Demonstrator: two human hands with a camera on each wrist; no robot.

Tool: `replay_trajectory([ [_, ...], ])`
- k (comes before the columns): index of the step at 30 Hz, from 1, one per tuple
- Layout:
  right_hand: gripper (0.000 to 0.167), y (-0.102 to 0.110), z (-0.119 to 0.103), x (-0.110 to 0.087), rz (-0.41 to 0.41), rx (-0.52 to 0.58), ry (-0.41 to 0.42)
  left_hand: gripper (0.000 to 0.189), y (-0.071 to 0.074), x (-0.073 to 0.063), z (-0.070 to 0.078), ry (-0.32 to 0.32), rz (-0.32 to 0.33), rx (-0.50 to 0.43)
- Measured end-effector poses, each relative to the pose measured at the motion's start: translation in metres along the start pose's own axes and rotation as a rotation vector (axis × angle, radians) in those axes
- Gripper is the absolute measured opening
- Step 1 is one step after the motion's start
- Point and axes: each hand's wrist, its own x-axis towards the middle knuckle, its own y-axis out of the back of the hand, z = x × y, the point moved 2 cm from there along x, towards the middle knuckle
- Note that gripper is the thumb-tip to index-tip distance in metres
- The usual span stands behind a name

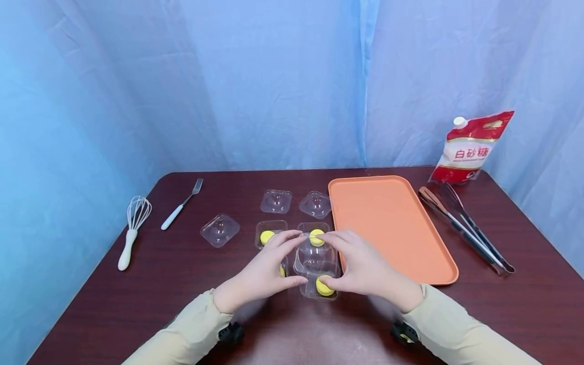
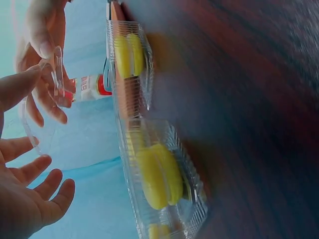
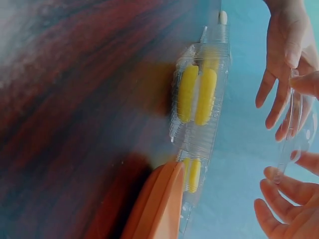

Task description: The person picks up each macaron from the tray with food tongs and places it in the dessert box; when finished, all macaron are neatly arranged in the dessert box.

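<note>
Between both hands a clear plastic lid [image 1: 314, 259] is held level, above the clear plastic boxes. My left hand [image 1: 266, 266] pinches its left edge between thumb and fingers. Opposite, my right hand [image 1: 362, 262] pinches the right edge the same way. In the left wrist view the lid [image 2: 59, 79] hangs well apart from the boxes. Yellow macarons sit in the boxes: one in the back-left box [image 1: 261, 226], another macaron [image 1: 317, 237] in the back-right one, and a macaron [image 1: 325, 286] at the front right. The front-left macaron [image 1: 282, 271] is mostly hidden by my left hand.
Three more clear lids lie behind and left of the boxes, among them a lid [image 1: 220, 230]. An orange tray [image 1: 392, 228] is close on the right, with tongs [image 1: 470, 233] and a sugar pouch [image 1: 470, 149] beyond. A fork [image 1: 182, 204] and whisk [image 1: 132, 230] lie left.
</note>
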Motion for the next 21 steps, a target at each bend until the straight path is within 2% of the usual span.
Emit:
replay_trajectory([
  [6, 0.070, -0.0023, -0.0006, -0.0020, -0.051, -0.010, -0.016, 0.069, 0.0013, 0.0009, 0.0009, -0.040, -0.036, 0.071],
  [14, 0.069, -0.0059, -0.0023, -0.0051, -0.142, -0.013, -0.029, 0.069, 0.0003, 0.0028, 0.0009, -0.047, -0.126, 0.132],
  [21, 0.075, -0.0077, -0.0043, -0.0096, -0.234, -0.015, -0.091, 0.073, -0.0045, 0.0054, 0.0015, -0.055, -0.198, 0.195],
])
